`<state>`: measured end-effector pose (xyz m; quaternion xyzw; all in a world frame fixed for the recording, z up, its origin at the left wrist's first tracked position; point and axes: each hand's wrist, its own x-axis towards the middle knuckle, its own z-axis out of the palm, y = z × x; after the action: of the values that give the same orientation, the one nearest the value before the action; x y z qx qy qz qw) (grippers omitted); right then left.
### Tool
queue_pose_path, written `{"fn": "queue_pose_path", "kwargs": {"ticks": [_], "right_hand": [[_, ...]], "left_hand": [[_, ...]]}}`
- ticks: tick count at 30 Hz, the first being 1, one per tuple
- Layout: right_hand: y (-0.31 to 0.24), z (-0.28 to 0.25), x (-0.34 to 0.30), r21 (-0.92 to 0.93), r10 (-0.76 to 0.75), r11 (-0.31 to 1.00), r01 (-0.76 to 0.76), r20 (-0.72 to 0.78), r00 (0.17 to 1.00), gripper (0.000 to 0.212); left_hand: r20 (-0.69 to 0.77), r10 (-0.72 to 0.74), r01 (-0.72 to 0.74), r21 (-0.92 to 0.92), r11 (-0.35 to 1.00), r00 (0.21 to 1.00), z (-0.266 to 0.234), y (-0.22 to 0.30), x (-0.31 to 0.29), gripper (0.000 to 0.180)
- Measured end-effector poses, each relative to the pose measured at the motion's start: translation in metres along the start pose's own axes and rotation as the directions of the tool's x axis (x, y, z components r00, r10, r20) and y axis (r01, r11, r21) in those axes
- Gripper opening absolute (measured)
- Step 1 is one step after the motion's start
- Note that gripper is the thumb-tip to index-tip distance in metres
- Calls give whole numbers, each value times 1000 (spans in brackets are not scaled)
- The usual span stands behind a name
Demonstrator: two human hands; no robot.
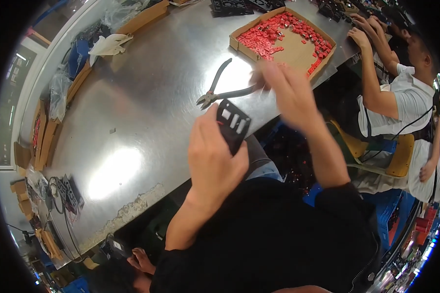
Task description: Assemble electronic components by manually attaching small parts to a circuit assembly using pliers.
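Note:
My left hand (210,151) is closed round a black plastic housing (235,124) with several rectangular cutouts and small holes in its face. A small bit of red shows at the housing's near side, by my fingers. My right hand (286,90) is raised to the right of it, its fingers smeared by motion, so whether they hold anything does not show. Just beyond the housing lie diagonal cutting pliers (210,94) with dark handles spread apart. The end of one handle reaches toward my blurred right fingertips; whether they touch cannot be made out.
A shallow cardboard box (298,61) of small red parts stands on the metal table (156,93) beyond my right hand. Cardboard trays (46,141) with plastic bags line the left edge. Co-workers (398,100) sit at right; another person's hand (142,260) shows at lower left.

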<state>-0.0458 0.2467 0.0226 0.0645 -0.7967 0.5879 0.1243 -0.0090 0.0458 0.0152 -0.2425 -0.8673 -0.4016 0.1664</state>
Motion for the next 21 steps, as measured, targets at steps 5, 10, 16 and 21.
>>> {"fn": "queue_pose_path", "kwargs": {"ticks": [5, 10, 16, 21], "right_hand": [[110, -97, 109, -828, -364, 487, 276, 95, 926, 22], [116, -109, 140, -864, 8, 409, 293, 324, 946, 27], [126, -114, 150, -882, -49, 353, 313, 317, 947, 18], [136, -126, 156, -786, 6, 601, 143, 183, 983, 27]], "left_hand": [[389, -384, 543, -512, 665, 837, -35, -2, -5, 36], [587, -368, 682, -696, 227, 721, -47, -11, -13, 44], [562, -158, 484, -799, -357, 812, -21, -38, -33, 58], [633, -93, 500, -685, -530, 769, -13, -43, -45, 56]]}}
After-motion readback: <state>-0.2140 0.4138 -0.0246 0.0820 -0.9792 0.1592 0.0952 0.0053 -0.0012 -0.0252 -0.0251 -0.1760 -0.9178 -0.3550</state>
